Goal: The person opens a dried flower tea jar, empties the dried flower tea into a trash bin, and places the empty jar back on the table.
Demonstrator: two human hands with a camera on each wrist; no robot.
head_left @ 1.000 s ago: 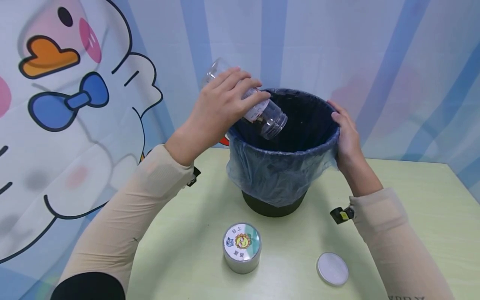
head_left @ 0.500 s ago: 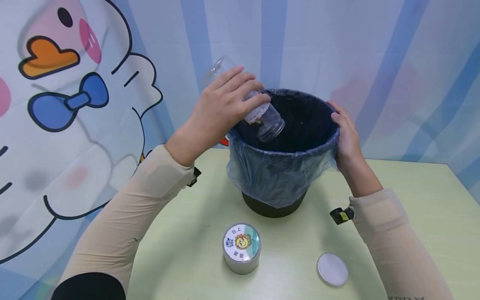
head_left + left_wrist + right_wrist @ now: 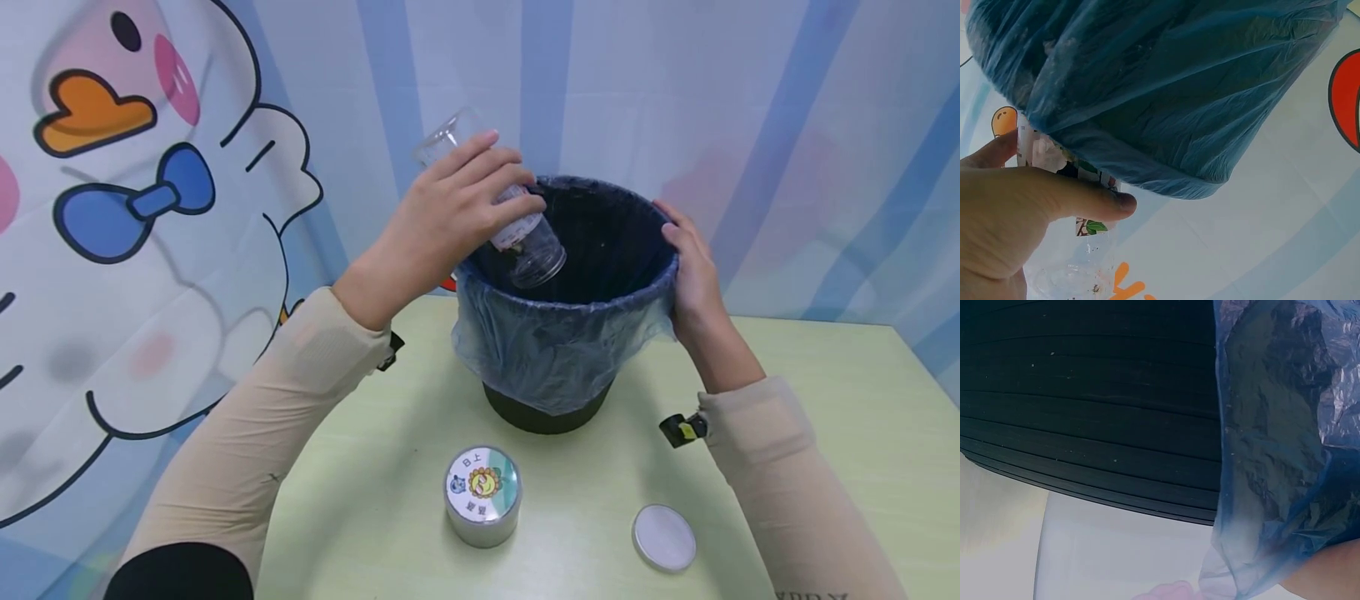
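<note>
My left hand [image 3: 450, 208] grips a clear plastic jar [image 3: 538, 257] around its labelled middle. Its base points up and left, and its open mouth slants down inside the rim of a dark trash can [image 3: 547, 415]. In the left wrist view, a few small specks cling inside the jar [image 3: 1079, 275] near its base. A blue bag [image 3: 562, 354] lines the can and folds over its rim. On the can's right side, my right hand [image 3: 693, 271] holds the bag-covered rim, the thumb on top. The bottom of the can is hidden from sight.
A short cylindrical tin [image 3: 483, 500] with a sun picture on top stands on the pale table [image 3: 360, 483] in front of the can. Right of it lies a round white lid [image 3: 664, 538]. A cartoon-printed curtain [image 3: 637, 100] hangs close behind.
The jar has tipped slightly steeper, its base rising and its mouth dropping a little deeper over the can. Dark bits near its neck look fewer. The right hand stays on the rim.
</note>
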